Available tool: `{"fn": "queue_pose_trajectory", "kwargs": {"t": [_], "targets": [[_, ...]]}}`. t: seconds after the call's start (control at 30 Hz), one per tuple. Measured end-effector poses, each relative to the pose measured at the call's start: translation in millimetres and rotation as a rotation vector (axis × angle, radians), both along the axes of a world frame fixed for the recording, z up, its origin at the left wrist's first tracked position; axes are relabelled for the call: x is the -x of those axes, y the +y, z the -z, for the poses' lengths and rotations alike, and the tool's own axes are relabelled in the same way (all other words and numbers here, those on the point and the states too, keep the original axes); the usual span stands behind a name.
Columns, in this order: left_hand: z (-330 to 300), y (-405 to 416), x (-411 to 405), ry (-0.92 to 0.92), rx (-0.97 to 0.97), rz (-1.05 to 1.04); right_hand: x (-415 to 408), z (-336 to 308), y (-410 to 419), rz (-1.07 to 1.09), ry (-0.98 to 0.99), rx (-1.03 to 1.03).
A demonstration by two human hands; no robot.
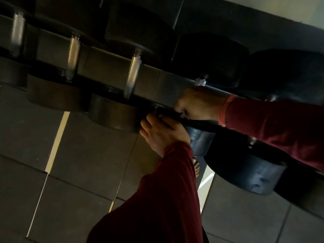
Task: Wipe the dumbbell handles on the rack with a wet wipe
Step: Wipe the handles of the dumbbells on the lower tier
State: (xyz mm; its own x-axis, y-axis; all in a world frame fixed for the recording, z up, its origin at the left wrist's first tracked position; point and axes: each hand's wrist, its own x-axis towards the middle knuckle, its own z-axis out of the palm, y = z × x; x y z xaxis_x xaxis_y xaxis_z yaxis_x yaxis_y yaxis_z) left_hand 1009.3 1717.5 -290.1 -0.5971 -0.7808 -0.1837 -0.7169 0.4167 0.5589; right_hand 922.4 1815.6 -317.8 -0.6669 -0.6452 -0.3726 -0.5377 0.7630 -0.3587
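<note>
A row of black dumbbells with knurled steel handles lies across a dark rack (pixel 108 67). My right hand (pixel 201 102), in a red sleeve, is wrapped around the handle (pixel 200 82) of the fourth dumbbell, and only the handle's far end shows. A small pale scrap (pixel 183 112), possibly the wet wipe, peeks out under the fingers. The rest of it is hidden. My left hand (pixel 163 132) curls its fingers over the rack's black front rail (pixel 201 124), right beside that dumbbell's near head (pixel 199 142). Bare handles (pixel 133 74) (pixel 73 55) stand to the left.
Larger black dumbbells (pixel 252 172) sit lower right, and more heads line an upper tier (pixel 140 28). Grey floor tiles (pixel 78 172) with bright reflected strips lie below. A bare foot (pixel 196 168) shows under my left sleeve.
</note>
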Motion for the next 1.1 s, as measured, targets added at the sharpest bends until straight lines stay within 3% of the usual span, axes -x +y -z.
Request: {"fn": "queue_pose_trajectory", "kwargs": {"t": [0.33, 0.53, 0.67, 0.77, 0.93, 1.1], "targets": [[0, 0, 1, -0.039, 0.002, 0.016, -3, -16, -13, 0.135, -0.021, 0.000], [3, 1, 1, -0.016, 0.032, 0.025, -25, -25, 29, 0.503, -0.238, 0.234], [4, 1, 1, -0.019, 0.037, 0.026, -35, -20, 34, 0.789, -0.261, 0.066], [3, 1, 1, -0.014, 0.036, 0.027, -28, -7, 25, 0.881, -0.348, -0.037], [3, 2, 2, -0.015, 0.040, 0.028, -21, 7, 20, 1.055, -0.552, 0.079], [3, 3, 1, -0.004, 0.057, 0.031, -31, 1, 30, 1.035, -0.472, 0.088]]}}
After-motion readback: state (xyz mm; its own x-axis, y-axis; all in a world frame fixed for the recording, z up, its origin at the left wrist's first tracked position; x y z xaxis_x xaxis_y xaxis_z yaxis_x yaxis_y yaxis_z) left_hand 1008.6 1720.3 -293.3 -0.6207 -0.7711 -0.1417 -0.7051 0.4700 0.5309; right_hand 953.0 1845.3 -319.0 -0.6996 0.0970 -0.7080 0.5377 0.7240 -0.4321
